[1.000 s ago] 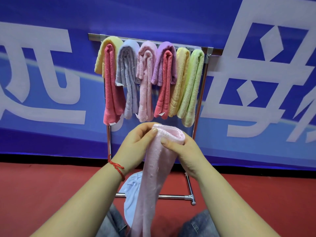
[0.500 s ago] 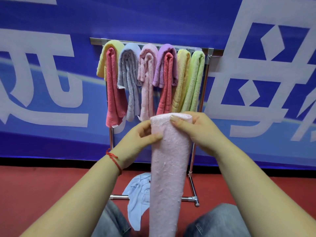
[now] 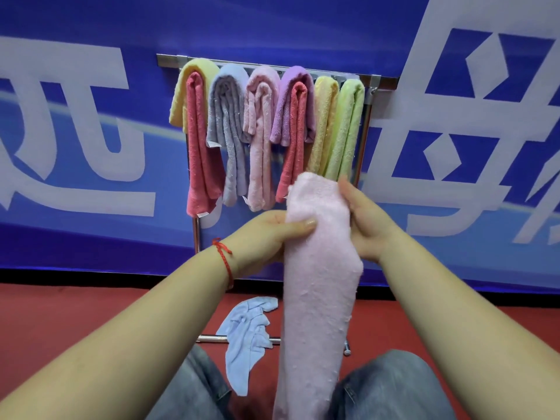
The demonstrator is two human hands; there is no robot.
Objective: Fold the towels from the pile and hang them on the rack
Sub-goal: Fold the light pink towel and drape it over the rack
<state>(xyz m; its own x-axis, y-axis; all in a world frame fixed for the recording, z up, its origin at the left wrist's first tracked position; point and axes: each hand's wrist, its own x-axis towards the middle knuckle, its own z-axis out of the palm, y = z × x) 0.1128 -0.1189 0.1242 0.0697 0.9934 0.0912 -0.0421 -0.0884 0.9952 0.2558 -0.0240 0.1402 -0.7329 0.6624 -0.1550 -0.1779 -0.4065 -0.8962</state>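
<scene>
With folded towels already crowding the rack (image 3: 374, 83), the left hand (image 3: 266, 234) and right hand (image 3: 365, 221) pinch a folded pink towel (image 3: 318, 268) just below it, unhung, and a light-blue towel (image 3: 245, 331) lies crumpled at its foot.

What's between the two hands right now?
In the head view, the folded pale pink towel stands upright between the left hand and right hand, both touching it.

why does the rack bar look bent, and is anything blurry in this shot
Head view: wide-angle distortion bows the rack bar and banner lettering; the pink towel looks soft with slight motion blur near the right hand, the left hand is sharper; lighting is even, no glare.
</scene>
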